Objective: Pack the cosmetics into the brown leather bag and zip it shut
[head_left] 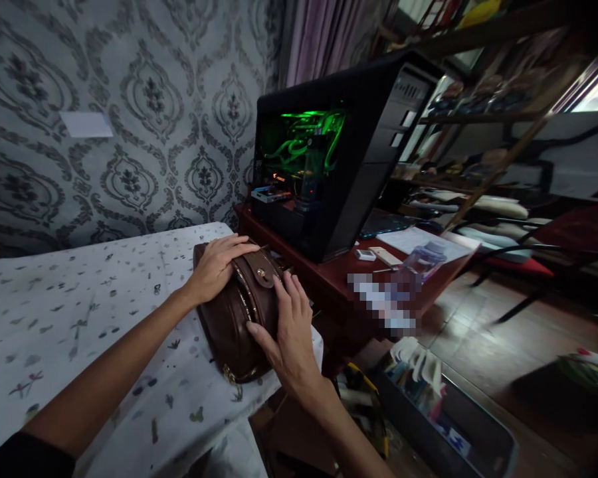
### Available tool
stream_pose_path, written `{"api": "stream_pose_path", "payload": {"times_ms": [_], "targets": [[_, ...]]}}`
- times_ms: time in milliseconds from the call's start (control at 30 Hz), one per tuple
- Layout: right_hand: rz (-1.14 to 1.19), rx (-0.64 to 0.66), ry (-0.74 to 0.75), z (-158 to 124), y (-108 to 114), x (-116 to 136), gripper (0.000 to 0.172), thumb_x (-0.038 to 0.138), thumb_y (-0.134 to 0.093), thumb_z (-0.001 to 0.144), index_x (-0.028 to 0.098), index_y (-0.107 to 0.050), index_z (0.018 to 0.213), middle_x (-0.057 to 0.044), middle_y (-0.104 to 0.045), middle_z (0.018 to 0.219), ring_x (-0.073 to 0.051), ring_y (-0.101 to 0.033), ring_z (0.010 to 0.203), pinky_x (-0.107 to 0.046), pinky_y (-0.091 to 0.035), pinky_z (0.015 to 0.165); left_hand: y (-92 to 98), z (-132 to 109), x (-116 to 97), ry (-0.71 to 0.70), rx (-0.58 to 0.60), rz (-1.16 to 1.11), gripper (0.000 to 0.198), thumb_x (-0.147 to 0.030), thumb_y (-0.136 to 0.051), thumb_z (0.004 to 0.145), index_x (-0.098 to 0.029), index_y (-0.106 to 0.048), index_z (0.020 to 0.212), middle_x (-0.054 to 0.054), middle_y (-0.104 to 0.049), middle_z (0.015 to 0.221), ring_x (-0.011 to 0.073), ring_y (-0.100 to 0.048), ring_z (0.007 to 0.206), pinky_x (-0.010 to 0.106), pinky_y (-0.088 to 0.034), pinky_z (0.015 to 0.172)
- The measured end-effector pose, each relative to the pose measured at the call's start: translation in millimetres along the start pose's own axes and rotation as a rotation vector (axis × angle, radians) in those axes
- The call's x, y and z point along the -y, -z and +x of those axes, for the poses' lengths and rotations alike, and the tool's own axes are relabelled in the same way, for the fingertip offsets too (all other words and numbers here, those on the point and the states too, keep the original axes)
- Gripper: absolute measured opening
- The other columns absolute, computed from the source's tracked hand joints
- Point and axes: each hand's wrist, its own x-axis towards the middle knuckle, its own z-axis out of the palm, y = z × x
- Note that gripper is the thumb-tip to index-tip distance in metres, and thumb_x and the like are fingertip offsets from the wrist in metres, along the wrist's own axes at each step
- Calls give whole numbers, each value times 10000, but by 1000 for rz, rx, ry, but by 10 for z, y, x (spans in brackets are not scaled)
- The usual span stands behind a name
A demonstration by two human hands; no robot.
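Note:
A brown leather handbag [224, 323] rests near the corner of a table spread with a white patterned cloth. A gold-toothed zipper runs along its top, beside a strap tab [262, 270] with a round metal clasp. My left hand [222, 264] lies over the bag's top on the far left side, fingers stretched out flat. On the near right side, my right hand [293, 332] touches the bag with spread fingers. Its thumb rests close to the zipper, its fingertips beside the tab. A gold zipper pull [229, 373] hangs at the near end.
A black computer case [359, 166] with green lights stands on a dark red desk behind the bag. Papers [418, 240] and a clear bottle [423, 260] are on that desk. A grey bin [483, 405] sits on the floor at right. Patterned wallpaper covers the back wall.

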Motion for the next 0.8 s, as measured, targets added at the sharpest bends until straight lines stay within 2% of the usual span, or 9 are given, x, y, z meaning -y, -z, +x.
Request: {"api": "stream_pose_path", "payload": {"times_ms": [100,267,367,500,567,667,733,800], "targets": [[-43,-18,-23,37,-27,17,763,556,-535,956,203,-250,1568,-191,-316,1607,-354,-268,1507,-596,-329,1158,-5,-16,-10,-8,-10,14,474,-210,-341,964,-279,-637,1328,50,-579,1447,248,-462,1386,487,-284,1196],[-111,21,-80,213,-26,114,931,687,-604,850,175,-288,1560,-240,-350,1581,-416,-324,1469,-628,-368,1102,-31,-18,-24,12,-39,20,455,-204,-359,966,-289,-649,1306,37,-586,1442,250,-459,1394,506,-273,1213],[-134,33,-99,350,-36,173,874,665,-609,844,187,-356,1531,-230,-417,1545,-412,-388,1432,-618,-398,1069,-13,-26,-37,2,-51,8,473,-181,-382,943,-261,-607,1351,63,-576,1448,253,-464,1393,495,-288,1215],[-142,16,-106,445,-47,204,745,591,-595,863,188,-451,1473,-208,-495,1493,-392,-463,1373,-591,-420,1044,42,-136,33,-39,-91,-43,500,-242,-420,972,-220,-453,1471,107,-442,1563,239,-365,1473,452,-251,1250],[-144,10,-101,459,-45,206,717,568,-596,862,190,-472,1459,-199,-520,1473,-389,-484,1350,-585,-424,1038,38,-227,152,59,-203,-85,512,-316,-432,991,-204,-408,1490,117,-384,1598,242,-313,1503,454,-210,1269],[-144,13,-88,479,-37,205,702,547,-599,861,192,-481,1454,-188,-555,1440,-384,-505,1328,-578,-427,1036,-38,-344,398,367,-398,-204,515,-411,-399,1008,-185,-420,1471,131,-408,1575,251,-326,1498,473,-206,1271],[-145,21,-86,504,-37,204,701,539,-605,858,194,-483,1455,-189,-564,1428,-382,-513,1322,-575,-432,1029,-120,-380,543,470,-429,-246,506,-448,-373,1015,-185,-457,1440,141,-460,1534,263,-387,1464,493,-250,1252],[-142,33,-77,533,-43,200,709,538,-613,852,193,-484,1458,-196,-563,1426,-381,-515,1324,-570,-437,1021,-202,-381,630,485,-434,-253,497,-462,-366,1018,-184,-489,1410,143,-497,1501,265,-431,1434,495,-283,1238]]}}
